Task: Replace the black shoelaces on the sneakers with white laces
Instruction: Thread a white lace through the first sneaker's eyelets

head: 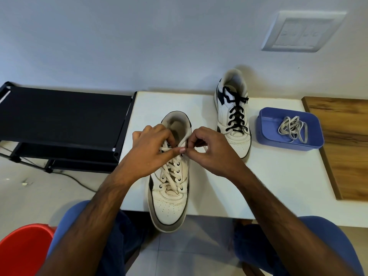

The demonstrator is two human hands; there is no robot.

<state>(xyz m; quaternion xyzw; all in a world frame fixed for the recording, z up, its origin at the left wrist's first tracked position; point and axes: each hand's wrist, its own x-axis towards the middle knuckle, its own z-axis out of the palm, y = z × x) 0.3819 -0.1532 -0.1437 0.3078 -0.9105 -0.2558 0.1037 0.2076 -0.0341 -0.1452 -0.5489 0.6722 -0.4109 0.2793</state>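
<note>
Now we pinch the white lace at the near sneaker's top eyelets, left hand and right hand almost touching. Beyond our right hand stands the black-laced sneaker on the worktop.

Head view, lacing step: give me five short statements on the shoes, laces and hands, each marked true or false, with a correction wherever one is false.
1. The near sneaker carries white lacing. True.
2. The far sneaker has no lace. False: it is threaded with a black lace.
3. The blue tray holds a loose white lace. True.
4. The left hand rests flat on the white table. False: its fingers pinch the lace at the near sneaker's top eyelets.
5. The right hand reaches into the tray. False: it is at the near sneaker, fingers curled, pinching at the lace.
</note>
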